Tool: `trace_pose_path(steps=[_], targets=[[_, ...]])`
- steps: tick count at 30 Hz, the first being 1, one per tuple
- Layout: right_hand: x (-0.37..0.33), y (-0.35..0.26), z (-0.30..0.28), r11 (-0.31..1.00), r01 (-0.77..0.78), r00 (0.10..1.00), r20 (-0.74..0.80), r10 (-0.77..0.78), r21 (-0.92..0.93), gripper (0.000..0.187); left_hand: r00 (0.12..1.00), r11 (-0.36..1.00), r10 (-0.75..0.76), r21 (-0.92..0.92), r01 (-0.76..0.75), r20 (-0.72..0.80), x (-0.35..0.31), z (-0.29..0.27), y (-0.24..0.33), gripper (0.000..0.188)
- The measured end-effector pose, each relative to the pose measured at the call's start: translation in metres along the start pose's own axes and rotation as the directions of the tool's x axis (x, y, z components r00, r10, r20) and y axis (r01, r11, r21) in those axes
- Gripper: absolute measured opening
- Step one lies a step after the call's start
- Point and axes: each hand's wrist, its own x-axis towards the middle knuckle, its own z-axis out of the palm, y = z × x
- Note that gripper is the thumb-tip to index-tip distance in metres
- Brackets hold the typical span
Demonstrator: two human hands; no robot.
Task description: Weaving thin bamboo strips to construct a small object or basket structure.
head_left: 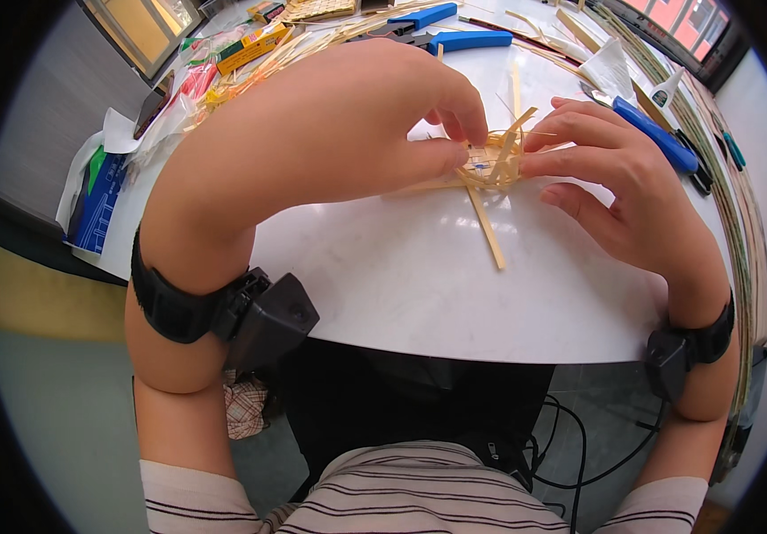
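A small round weaving of pale bamboo strips lies on the white table, with curved strips around its rim and flat strip ends sticking out. One flat strip points from it toward me. My left hand reaches in from the left, its thumb and fingers closed on the weaving's left edge. At the opposite edge, my right hand has its fingers apart, with the fingertips at the rim and a thin strand. Its thumb stays clear of the weaving. My fingers hide part of the left rim.
Blue-handled pliers lie beyond my hands. On the right are a blue-handled tool, a small white bottle and long bamboo strips. Loose strips, a yellow box and a blue packet lie at the left.
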Motion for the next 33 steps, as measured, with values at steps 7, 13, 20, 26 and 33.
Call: trace_pose_path(steps=[7,13,20,26,33], targets=[[-0.001,-0.004,0.000,1.000,-0.015,1.000,-0.003,0.015,-0.001,0.031,0.995,0.997,-0.080,0.009,0.079,0.056,0.001,-0.009,-0.007,0.023],[-0.001,-0.006,-0.001,1.000,-0.002,1.000,-0.013,0.002,0.022,0.032,0.990,0.992,-0.123,-0.005,0.124,0.070,0.002,-0.007,-0.012,0.023],[-0.001,-0.005,-0.001,0.999,0.009,1.000,-0.018,-0.009,0.045,0.034,0.980,0.985,-0.173,-0.010,0.175,0.103,0.007,-0.007,-0.009,0.020],[-0.002,-0.005,0.000,0.999,0.015,1.000,-0.026,-0.014,0.044,0.035,0.977,0.980,-0.196,-0.023,0.198,0.084,0.010,-0.002,-0.006,0.016],[-0.003,-0.005,-0.001,0.997,-0.027,1.000,-0.004,0.028,0.075,0.034,0.959,0.960,-0.270,-0.054,0.276,0.089,0.013,0.003,-0.003,0.015]])
